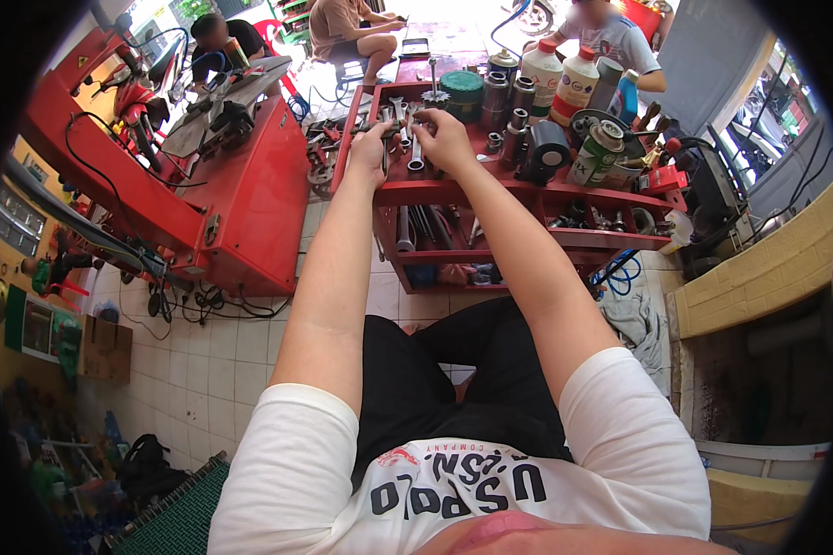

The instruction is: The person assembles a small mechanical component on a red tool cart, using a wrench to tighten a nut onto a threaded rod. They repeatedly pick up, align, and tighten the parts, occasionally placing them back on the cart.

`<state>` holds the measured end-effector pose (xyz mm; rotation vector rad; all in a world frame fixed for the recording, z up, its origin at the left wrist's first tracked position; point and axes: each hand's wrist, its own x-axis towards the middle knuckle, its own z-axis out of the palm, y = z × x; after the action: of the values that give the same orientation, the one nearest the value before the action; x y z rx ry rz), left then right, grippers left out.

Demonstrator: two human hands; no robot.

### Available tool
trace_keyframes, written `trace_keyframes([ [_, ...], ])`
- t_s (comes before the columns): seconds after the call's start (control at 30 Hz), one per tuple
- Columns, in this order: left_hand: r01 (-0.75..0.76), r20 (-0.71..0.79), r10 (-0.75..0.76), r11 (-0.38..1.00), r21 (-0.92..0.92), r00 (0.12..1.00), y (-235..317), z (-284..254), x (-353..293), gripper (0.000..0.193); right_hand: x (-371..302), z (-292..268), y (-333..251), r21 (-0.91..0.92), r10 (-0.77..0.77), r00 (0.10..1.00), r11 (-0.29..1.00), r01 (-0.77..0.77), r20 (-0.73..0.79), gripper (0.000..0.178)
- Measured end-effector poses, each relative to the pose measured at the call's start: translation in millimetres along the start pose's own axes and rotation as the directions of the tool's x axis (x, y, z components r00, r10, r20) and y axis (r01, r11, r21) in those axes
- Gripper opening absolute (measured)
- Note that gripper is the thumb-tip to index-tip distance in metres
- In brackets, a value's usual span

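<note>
step: apparently tool handling | left hand [370,153], right hand [442,143]: fingers curled, cannot tell what they pinch | wrench [416,154]: between hands, left part of red cart [407,193] | next: likely calls for firm fingertip hold

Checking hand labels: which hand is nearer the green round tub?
Right: the right hand is close, on the near side of the green round tub; the left hand is farther off, to the tub's left.
</note>
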<state>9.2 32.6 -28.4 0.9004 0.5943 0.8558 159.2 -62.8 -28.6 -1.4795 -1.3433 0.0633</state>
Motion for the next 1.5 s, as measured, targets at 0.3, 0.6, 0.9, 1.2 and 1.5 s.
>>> trace_keyframes([
  [0.3,0.025,-0.015,-0.024,0.996,0.081,1.000,-4.0,5.8,1.0,0.019,8.5,-14.6,20.7,0.846,0.350,0.865,0.268,-0.461,0.360,0.028],
  [0.6,0.044,0.095,-0.051,0.996,0.071,0.994,-4.1,1.4,5.2,0.020,6.6,-17.4,18.8,0.821,0.372,0.848,0.290,-0.492,0.377,0.027],
  [0.9,0.078,0.110,-0.075,0.997,-0.028,0.991,-3.4,-2.0,7.8,0.014,4.9,-18.0,20.4,0.734,0.371,0.817,0.374,-0.566,0.441,0.027],
  [1.2,0.053,0.123,-0.045,0.997,-0.063,0.991,-4.7,-2.4,9.3,0.014,5.1,-21.8,21.8,0.810,0.313,0.824,0.212,-0.546,0.473,0.026],
  [1.5,0.058,0.126,-0.061,0.998,0.034,0.990,-3.0,-1.0,5.6,0.015,8.4,-29.7,24.6,0.861,0.298,0.826,0.025,-0.508,0.479,0.025],
])
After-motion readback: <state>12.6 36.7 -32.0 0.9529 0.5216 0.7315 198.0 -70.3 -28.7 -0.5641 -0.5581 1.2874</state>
